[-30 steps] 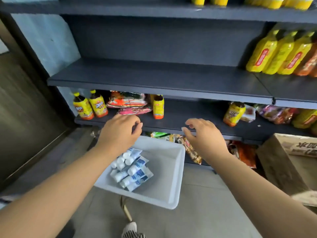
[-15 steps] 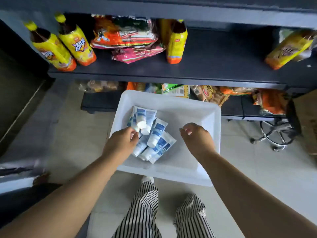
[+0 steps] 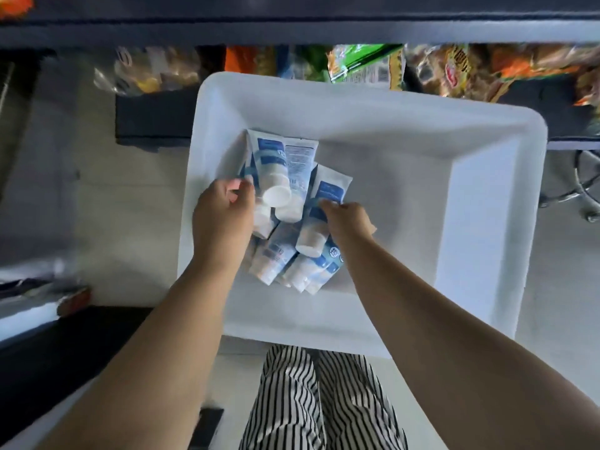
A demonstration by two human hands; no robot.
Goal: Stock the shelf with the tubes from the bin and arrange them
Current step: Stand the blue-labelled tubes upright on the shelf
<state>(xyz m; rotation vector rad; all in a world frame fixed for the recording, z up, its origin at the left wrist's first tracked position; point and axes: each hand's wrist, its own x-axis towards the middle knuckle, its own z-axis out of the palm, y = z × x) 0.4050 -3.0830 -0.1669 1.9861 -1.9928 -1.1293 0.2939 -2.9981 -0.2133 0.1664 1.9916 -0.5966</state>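
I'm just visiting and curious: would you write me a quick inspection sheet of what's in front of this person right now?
Surface: pale tiled floor under a white bin.
Job's things: blue-and-white tubes heaped in the bin's left half.
Clutter: snack packets on the low shelf beyond the bin.
Hands: left hand reaches into the pile by a capped tube; right hand pinches a tube.
Cables: nothing seen.
Surroundings: striped trousers below; a chair base at right.

pale floor (image 3: 113, 222), white bin (image 3: 487, 222) holding tubes (image 3: 279, 254)
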